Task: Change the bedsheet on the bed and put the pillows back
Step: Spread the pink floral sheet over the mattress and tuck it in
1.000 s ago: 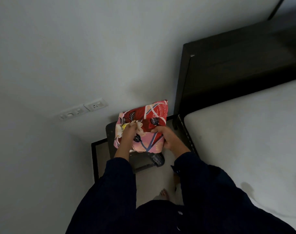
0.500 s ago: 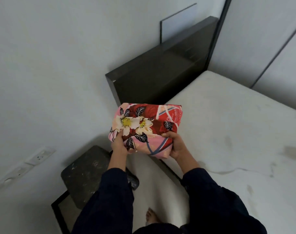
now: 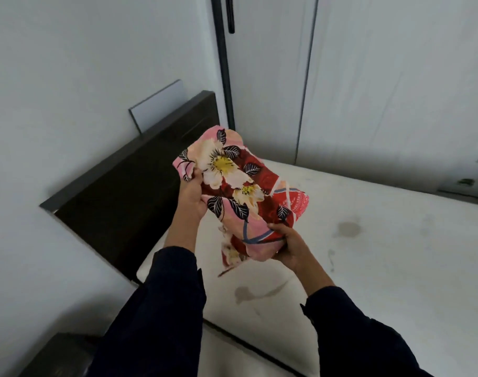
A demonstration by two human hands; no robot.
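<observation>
A folded bedsheet [image 3: 240, 191], pink and red with white flowers and dark leaves, hangs in the air over the head end of the bare white mattress [image 3: 382, 254]. My left hand [image 3: 191, 197] grips its upper left edge. My right hand [image 3: 289, 243] holds its lower end from below, fingers curled round the fold. A loose corner of the sheet dangles between my forearms. The mattress shows several faint stains. No pillows are in view.
The dark wooden headboard [image 3: 129, 183] stands against the white wall on the left. White wardrobe doors [image 3: 395, 91] rise behind the bed, with a dark handle [image 3: 230, 14] at the top. A dark stool [image 3: 61, 352] sits at the lower left beside the bed.
I have lifted the folded sheet off the stool, turned right and carried it over the mattress. It now tilts and starts to come loose at one corner.
</observation>
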